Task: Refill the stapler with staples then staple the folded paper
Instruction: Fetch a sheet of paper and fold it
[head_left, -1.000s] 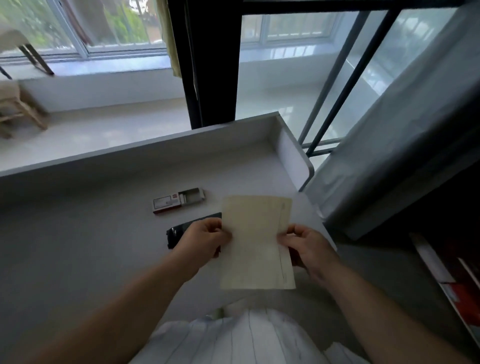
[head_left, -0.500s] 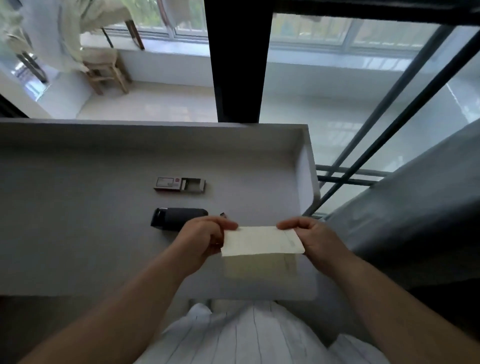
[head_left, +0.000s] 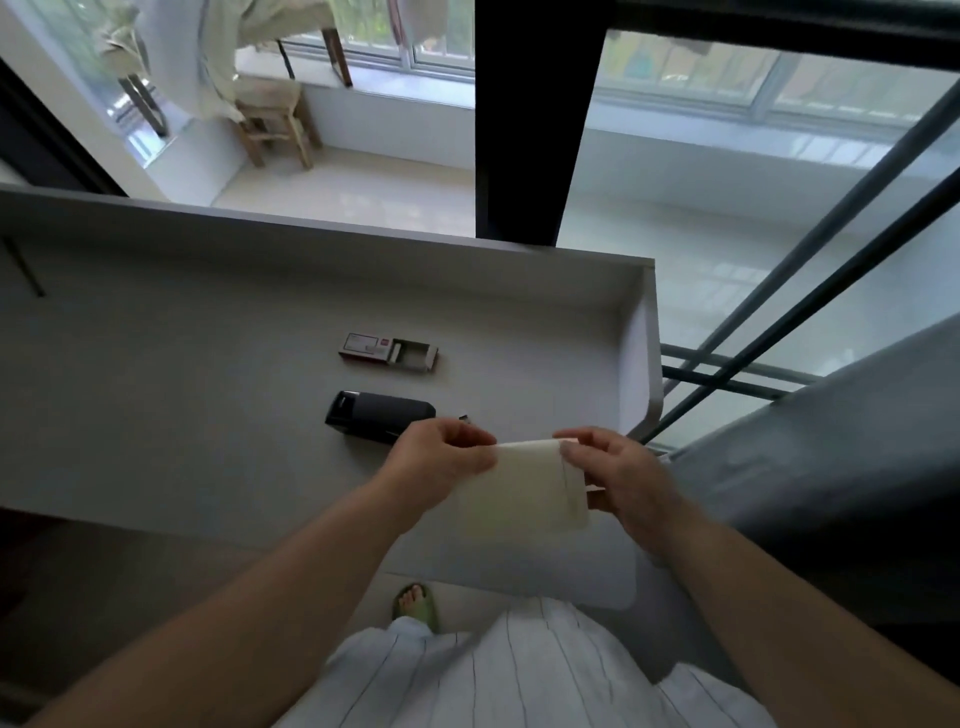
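Note:
I hold a cream paper (head_left: 524, 488) folded over, just above the near right part of the white desk (head_left: 182, 395). My left hand (head_left: 436, 460) pinches its upper left corner and my right hand (head_left: 618, 475) grips its right edge. A black stapler (head_left: 379, 414) lies shut on the desk just beyond my left hand, which hides its right end. Farther back lies a small red and white staple box (head_left: 387, 353) with its tray slid out to the right.
The desk has a raised white rim (head_left: 641, 332) along its back and right side. Dark metal bars (head_left: 810, 291) and a grey curtain (head_left: 831, 441) stand to the right. A wooden stool (head_left: 275, 119) sits beyond the window frame. My foot in a green slipper (head_left: 415, 605) shows below the desk.
The sheet was held flat and upright; its top half has been folded down toward me, and both hands now pinch the fold. The view has shifted, so the desk sits squarer.

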